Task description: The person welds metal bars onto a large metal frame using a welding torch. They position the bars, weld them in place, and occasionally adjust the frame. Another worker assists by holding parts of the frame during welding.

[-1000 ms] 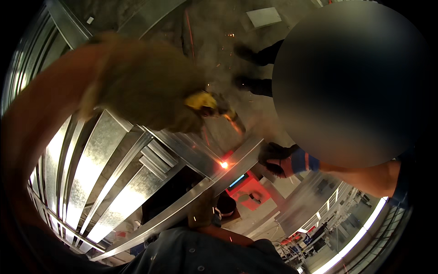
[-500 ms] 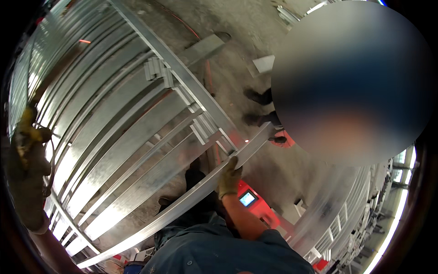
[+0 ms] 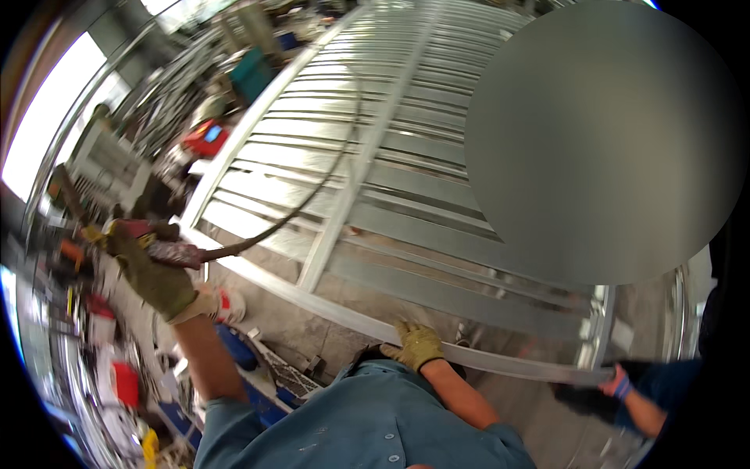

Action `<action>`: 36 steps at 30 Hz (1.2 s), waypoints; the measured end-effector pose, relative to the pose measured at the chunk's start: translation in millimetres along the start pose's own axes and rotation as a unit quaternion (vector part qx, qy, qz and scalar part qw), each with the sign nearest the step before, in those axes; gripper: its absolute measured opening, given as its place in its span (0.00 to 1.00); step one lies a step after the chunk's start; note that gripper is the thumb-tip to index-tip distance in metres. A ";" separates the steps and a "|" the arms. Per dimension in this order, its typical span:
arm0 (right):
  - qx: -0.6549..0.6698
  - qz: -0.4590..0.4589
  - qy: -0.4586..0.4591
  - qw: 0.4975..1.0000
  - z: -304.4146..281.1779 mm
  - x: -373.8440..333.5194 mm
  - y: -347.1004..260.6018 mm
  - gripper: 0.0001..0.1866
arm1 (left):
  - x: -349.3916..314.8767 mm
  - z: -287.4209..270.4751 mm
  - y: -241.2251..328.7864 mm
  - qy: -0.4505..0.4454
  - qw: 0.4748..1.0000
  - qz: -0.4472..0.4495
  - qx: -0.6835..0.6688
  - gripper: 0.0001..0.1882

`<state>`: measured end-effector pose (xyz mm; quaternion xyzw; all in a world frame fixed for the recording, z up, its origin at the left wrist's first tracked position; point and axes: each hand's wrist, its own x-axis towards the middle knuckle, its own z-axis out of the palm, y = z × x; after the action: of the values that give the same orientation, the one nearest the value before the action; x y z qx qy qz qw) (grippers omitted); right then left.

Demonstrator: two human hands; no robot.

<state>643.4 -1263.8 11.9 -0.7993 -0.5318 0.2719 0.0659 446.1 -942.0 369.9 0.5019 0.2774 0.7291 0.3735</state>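
Got a big metal frame [image 3: 383, 117] laid out flat in front, stretching well away and partly hidden at the upper right. Probably heavy and awkward as a whole, too long to manage comfortably from one end. Should be stiff along the near rail [image 3: 344, 314] and the lengthwise bar [image 3: 344, 207], likely bendier out on the wide slats [image 3: 414, 288]. Also shiny bare metal, so probably slick, maybe sharp along the thin edges. Not really fragile, but probably easy to dent or kink by pulling on a slat. Best bet: grab by the rail, wide apart, gloves on.

On that rail right now, the right hand [image 3: 418, 345]: gloved, laid over the top with spread fingers, no full wrap visible. Can't tell how hard it's pressing. Farther right, a co-worker's hand [image 3: 616, 381] at the rail's end, by the corner.

Out past the frame's left corner, the left hand [image 3: 152, 273], also gloved and closed around a torch [image 3: 178, 254], apparently by the wrapped grip. Likely light enough for one hand, but with a drag from the thick cable [image 3: 312, 195] looping across the slats. Bendy but springy, by the look of it. Hold well behind the nozzle [image 3: 70, 191], possibly hot.
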 end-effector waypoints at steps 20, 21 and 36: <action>0.084 -0.006 0.110 0.990 -64.6 204.5 -150.3 0.46 | 88.5 -268.5 -27.5 0.222 0.971 -0.055 0.068 0.29; 0.073 -0.036 0.172 0.982 -54.2 233.0 -163.2 0.46 | 97.6 -267.4 -33.0 0.215 0.971 -0.087 0.060 0.33; 0.203 -0.211 0.005 0.956 -28.2 409.1 -390.0 0.45 | 239.3 -327.1 -94.5 0.265 0.957 -0.090 0.074 0.30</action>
<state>457.3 -730.1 40.4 -0.6402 -0.6215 0.3497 0.2855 112.1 -701.1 309.8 0.2896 0.4639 0.7767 0.3125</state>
